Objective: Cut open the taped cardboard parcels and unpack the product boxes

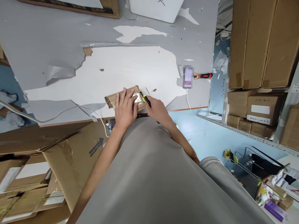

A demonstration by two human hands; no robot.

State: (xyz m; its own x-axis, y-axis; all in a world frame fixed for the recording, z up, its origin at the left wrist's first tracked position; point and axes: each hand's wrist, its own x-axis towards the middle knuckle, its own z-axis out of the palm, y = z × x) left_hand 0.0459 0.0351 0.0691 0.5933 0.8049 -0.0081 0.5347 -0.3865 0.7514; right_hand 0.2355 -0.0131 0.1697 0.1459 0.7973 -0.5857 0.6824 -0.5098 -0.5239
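A small flat cardboard parcel [116, 97] wrapped in clear tape lies near the front edge of the worn grey and white table [130, 67]. My left hand [125, 107] rests flat on top of it, fingers spread, pressing it down. My right hand [157, 109] is closed around a black and yellow utility knife [145, 99], whose tip touches the parcel's right end.
A phone [188, 77] with a white cable and a red-handled tool [203, 75] lie at the table's right edge. Open cardboard boxes [58, 161] stand at the lower left. Shelves with stacked cartons [259, 46] rise on the right. A white foam box [156, 9] sits at the far edge.
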